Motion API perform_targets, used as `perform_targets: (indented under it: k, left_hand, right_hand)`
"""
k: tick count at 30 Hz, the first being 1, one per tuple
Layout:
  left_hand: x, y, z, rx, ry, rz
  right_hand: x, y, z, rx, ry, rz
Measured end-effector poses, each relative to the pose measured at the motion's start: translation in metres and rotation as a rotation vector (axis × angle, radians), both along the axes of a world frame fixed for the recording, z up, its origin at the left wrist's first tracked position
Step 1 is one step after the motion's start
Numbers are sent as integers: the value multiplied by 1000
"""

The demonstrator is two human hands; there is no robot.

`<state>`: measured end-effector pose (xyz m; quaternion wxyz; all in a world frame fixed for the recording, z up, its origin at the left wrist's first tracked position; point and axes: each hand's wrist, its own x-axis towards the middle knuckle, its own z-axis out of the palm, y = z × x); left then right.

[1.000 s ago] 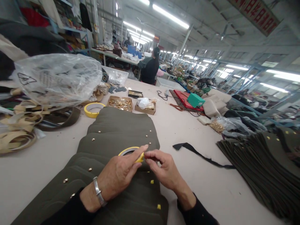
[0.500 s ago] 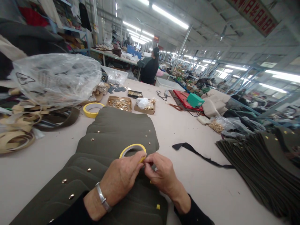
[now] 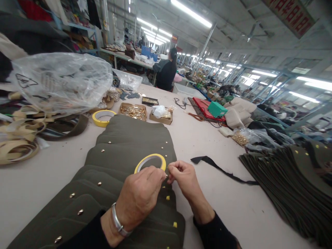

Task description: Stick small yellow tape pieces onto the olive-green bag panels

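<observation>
My left hand (image 3: 141, 190) is closed around the near edge of a roll of yellow tape (image 3: 163, 162), which stands tilted above the fabric. Just to its right, my right hand (image 3: 183, 176) has its thumb and fingers pinched together. Whatever is between those fingertips is too small to make out. Under both hands lies a fanned row of overlapping dark olive fabric pieces (image 3: 137, 133) with shiny metal studs. Small yellow tape bits (image 3: 175, 224) stick to their right-hand edges.
A second yellow tape roll (image 3: 103, 114) lies behind the pieces, near boxes of gold-coloured metal parts (image 3: 133, 111). A plastic bag (image 3: 64, 83) and straps (image 3: 18, 148) are at left. To the right are a black strip (image 3: 223, 171) and stacked olive pieces (image 3: 280, 186). A person (image 3: 166, 72) works beyond.
My hands have come slightly apart, the right one moving right and up from the tape roll. The roll has shifted a little right and up with my left hand.
</observation>
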<state>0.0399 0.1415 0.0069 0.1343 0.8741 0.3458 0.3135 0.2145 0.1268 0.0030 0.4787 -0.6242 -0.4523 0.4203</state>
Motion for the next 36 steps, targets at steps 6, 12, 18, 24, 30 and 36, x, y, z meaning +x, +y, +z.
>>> perform_targets:
  k: [6, 12, 18, 24, 30, 36]
  left_hand:
    - [4, 5, -4, -102, 464, 47]
    - [8, 7, -8, -118, 530, 2]
    - [7, 7, -9, -128, 521, -4]
    - [7, 7, -10, -124, 517, 3]
    - [6, 7, -10, -126, 506, 10]
    - [5, 7, -11, -135, 499, -1]
  right_hand:
    - [37, 4, -21, -165, -63, 162]
    - [26, 1, -17, -64, -458, 235]
    - [16, 5, -11, -3, -767, 314]
    - [18, 10, -12, -60, -844, 321]
    - [32, 0, -11, 224, -876, 329]
    - [23, 2, -2, 289, -1324, 717]
